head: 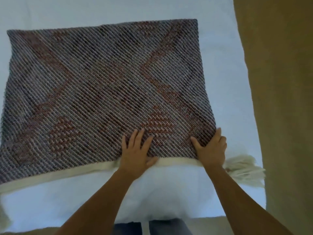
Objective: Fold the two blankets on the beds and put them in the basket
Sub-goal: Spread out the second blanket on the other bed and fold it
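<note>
Two dark trouser legs (152,227), cut off by the bottom edge, stand against the bed (118,192), its sheet smooth and white. Beyond them the left hand (135,155) lies flat on the blanket (101,90), fingers (138,136) spread open, gripping nothing. The right hand (210,149) presses the corner, fingers curled over its side edge. The coarse, diagonally woven, grey-and-rust blanket stretches away left of both hands. A cream tassel (242,168) splays beside the right wrist.

There is one camera, worn on the person's head. It looks forward and steeply down at the bed (220,48), close enough that the blanket (101,90) fills most of the view, with both arms reaching in from the bottom edge.
</note>
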